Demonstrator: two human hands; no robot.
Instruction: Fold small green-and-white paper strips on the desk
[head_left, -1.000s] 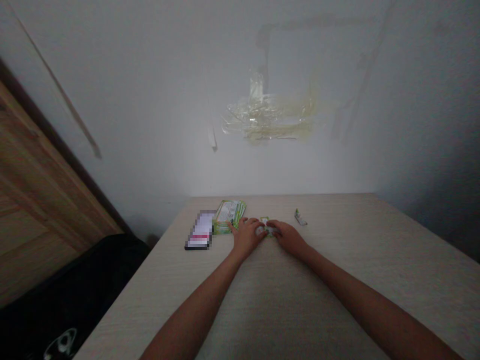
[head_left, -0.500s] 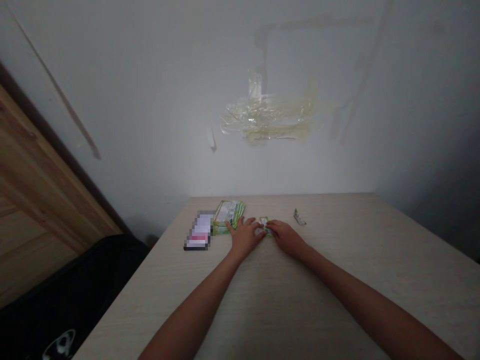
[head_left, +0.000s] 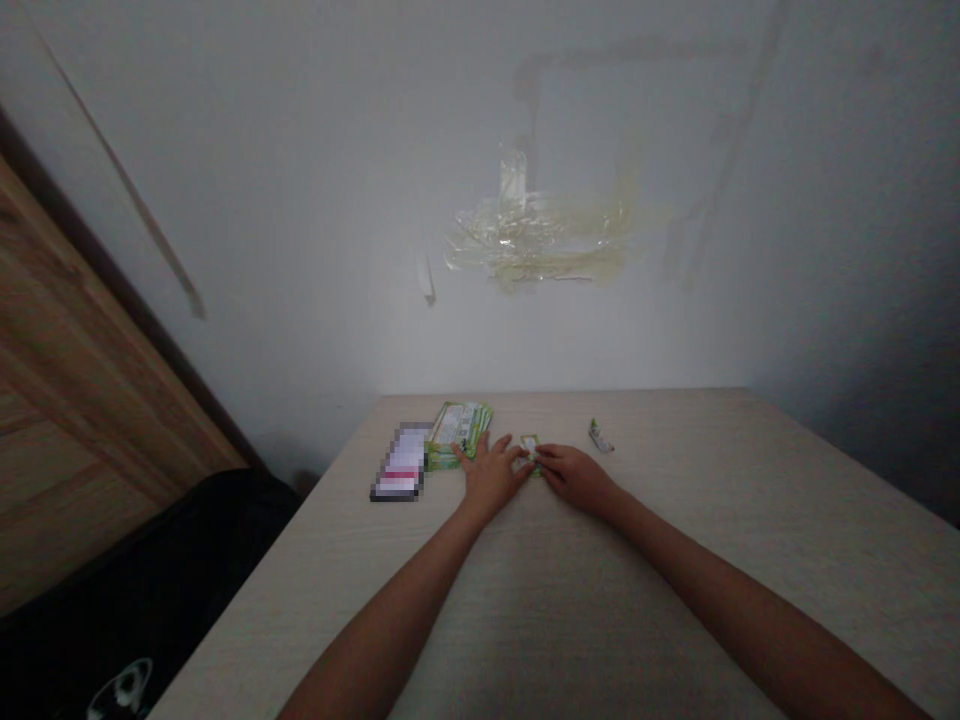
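Observation:
A small green-and-white piece of paper lies on the table between my two hands, mostly covered by fingers. My left hand has its thumb and index finger closed at the paper's left edge, while its other fingers are spread towards a fanned stack of green-and-white printed sheets. From the right, my right hand pinches the same piece, its fingertips close to those of the left. Whether the piece is folded I cannot tell.
Left of the stack lies a phone-like flat device, its screen blurred out. A small folded or rolled green-and-white strip rests to the right. Behind the pale wooden table rises a wall with clear tape. A black bag-like thing stands at left.
My right hand has shifted very slightly right and down at the paper. The left hand keeps nearly the same pose; the stack, the device and the strip stay in place.

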